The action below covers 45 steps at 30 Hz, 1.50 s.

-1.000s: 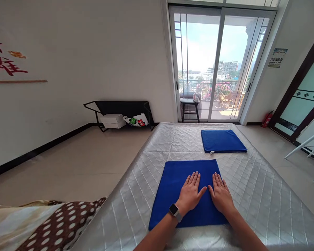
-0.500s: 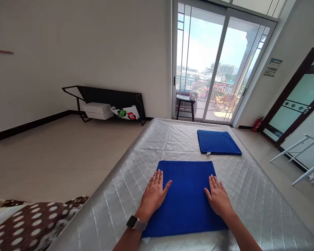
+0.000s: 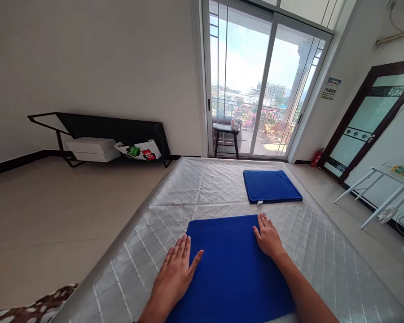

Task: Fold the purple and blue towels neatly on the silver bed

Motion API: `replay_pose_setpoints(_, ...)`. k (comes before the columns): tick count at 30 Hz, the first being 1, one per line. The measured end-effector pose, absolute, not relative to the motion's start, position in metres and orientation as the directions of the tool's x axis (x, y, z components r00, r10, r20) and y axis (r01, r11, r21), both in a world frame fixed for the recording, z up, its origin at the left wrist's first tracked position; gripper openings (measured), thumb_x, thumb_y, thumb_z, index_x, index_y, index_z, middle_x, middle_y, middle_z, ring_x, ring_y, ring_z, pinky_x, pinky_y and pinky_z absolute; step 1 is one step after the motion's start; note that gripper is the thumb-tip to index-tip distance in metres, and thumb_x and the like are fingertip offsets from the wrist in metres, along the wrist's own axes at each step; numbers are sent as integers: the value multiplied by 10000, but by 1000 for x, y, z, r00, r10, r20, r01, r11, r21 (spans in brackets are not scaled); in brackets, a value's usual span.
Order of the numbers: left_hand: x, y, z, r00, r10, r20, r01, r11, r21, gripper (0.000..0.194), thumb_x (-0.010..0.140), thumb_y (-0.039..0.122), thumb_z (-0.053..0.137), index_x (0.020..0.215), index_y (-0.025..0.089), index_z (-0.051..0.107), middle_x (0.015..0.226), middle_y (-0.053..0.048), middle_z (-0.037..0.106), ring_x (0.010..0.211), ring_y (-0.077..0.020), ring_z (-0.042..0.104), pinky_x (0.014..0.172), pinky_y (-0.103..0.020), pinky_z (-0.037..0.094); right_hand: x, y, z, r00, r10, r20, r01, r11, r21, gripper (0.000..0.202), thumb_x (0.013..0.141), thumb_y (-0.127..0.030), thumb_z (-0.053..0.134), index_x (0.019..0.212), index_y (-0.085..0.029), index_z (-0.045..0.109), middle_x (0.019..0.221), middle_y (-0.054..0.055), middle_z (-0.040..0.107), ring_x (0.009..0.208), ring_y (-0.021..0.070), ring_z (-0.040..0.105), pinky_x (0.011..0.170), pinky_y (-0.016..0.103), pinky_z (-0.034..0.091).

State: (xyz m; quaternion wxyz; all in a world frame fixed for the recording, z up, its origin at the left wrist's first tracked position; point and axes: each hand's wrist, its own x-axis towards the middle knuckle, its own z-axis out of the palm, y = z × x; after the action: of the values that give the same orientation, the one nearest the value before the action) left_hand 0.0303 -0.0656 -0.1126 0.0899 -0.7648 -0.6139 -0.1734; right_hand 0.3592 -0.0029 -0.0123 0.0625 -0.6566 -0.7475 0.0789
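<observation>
A blue folded cloth lies flat on the silver quilted mattress, close to me. My left hand rests flat on its left edge, fingers stretched and thumb spread over the cloth. On the opposite side, my right hand lies at the upper right edge near the corner, fingers extended. Neither hand grips anything. Farther back, a second blue folded cloth with a small white tag lies on the mattress, untouched.
A brown dotted blanket is at the lower left. By the wall, a black frame holds white boxes and a printed bag. A stool stands before the glass doors; a white table is at right.
My right hand has slid up toward the cloth's far corner, while my left hand appears lower and nearer. The view has shifted to the right.
</observation>
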Motion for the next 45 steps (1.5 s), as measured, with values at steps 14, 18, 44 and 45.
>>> replay_pose_setpoints(14,18,-57,-96,92,939,331,991,-120,65,807,974,603,178,1556,52,271,1558,-206,420,1472,-315,347,1179,-546,331,360,-9,-9,-128,992,-17,934,115,-338,638,1038,-389,222,1566,-32,251,1633,141,213,1533,216,130,1243,416,141)
replay_pose_setpoints(18,74,-49,-61,189,919,346,974,-220,52,762,1000,591,208,1529,61,349,1557,-192,425,1472,-291,352,1188,-509,343,359,-9,-10,-127,992,-8,928,116,-354,642,1033,-388,243,1566,-31,252,1629,146,224,1532,222,138,1242,423,140)
replay_pose_setpoints(44,70,-14,-70,31,966,258,997,-47,56,795,996,622,133,1507,77,405,1575,-166,401,1480,-284,335,1207,-481,304,362,-3,-19,-124,992,-17,964,116,-240,638,1037,-410,210,1584,-82,229,1641,115,236,1534,205,142,1232,402,123)
replay_pose_setpoints(45,71,-14,-69,33,966,258,997,-49,55,791,996,624,137,1507,84,407,1576,-161,399,1480,-285,337,1207,-482,305,362,-3,-19,-122,992,-20,967,114,-229,640,1038,-416,208,1585,-86,230,1641,112,239,1534,204,143,1232,396,123)
